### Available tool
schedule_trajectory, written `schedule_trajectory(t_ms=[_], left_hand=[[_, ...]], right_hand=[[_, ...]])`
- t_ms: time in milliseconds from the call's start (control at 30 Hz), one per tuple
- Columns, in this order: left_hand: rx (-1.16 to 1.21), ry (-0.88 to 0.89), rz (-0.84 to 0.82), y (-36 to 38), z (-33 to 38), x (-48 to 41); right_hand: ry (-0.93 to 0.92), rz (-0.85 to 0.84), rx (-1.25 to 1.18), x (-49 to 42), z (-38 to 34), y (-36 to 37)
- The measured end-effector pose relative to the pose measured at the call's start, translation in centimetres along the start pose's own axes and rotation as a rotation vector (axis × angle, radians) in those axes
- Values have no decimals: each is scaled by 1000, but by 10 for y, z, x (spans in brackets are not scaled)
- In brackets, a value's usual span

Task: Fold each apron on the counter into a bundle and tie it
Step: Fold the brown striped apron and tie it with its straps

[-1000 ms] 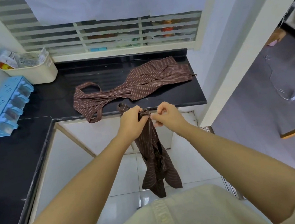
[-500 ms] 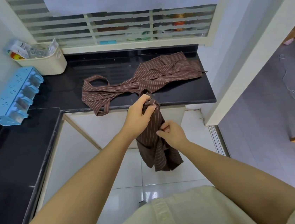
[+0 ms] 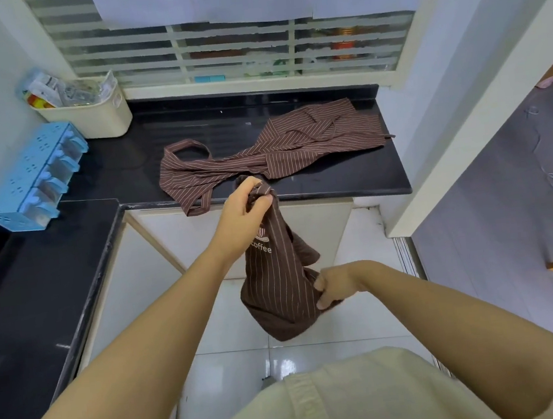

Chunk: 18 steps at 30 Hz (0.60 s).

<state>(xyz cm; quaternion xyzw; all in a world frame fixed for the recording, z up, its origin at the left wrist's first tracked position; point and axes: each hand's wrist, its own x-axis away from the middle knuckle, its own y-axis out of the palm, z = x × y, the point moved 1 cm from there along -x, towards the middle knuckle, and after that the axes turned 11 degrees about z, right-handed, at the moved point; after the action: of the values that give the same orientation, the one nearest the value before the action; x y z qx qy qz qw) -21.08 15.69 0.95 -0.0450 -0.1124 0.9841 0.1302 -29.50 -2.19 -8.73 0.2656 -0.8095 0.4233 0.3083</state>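
— While it hangs in the air just off the counter's front edge, how is the striped brown apron (image 3: 277, 278) being held?

— By 2 hands. The left hand (image 3: 246, 209) is at the cloth's 12 o'clock, fingers curled tight round the gathered top end. The right hand (image 3: 332, 287) is at its 4 o'clock, thumb and fingers pinching the lower side of the fabric.

— What shape is the cloth in?

— It is bunched, and the bottom sags into a pouch above the white floor tiles (image 3: 226, 322). The word "coffee" shows in pale print just under the left hand.

— And the 2nd apron (image 3: 295, 145)?

— It lies at 12 o'clock from the held one, loosely spread on the black counter (image 3: 351, 180). Its neck loop points toward 10 o'clock. 1 strap droops over the front edge, just beside the left hand.

— What sits further out?

— At 10 o'clock a cream basket (image 3: 95, 116) stuffed with packets stands in the counter's back corner. At 9 o'clock a blue drawer rack (image 3: 40, 174) stands against the left wall. A striped frosted window (image 3: 250, 50) runs behind the counter at 12 o'clock, and at 3 o'clock there is grey flooring (image 3: 494, 201) with a white cable on it.
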Motion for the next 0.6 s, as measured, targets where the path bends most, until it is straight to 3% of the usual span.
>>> schedule_trajectory(t_ms=[67,133,233,433,600], left_hand=[[-8,-7,71,-7,-4,-1],[-15,-13,118,-13,-8,-2],[24,-32,148,-20,-11,-5],[134,-83,129,-30,-12,-8],[172,-105,202,-38,-14,-9]], right_hand=[[-35,-71,93,4,-5,3],[-147,-6,181,5,-14,4],[-261,97,139,1,-22,13],[-332,137,68,-4,-39,19],[-394,504,-219,-14,-44,17]])
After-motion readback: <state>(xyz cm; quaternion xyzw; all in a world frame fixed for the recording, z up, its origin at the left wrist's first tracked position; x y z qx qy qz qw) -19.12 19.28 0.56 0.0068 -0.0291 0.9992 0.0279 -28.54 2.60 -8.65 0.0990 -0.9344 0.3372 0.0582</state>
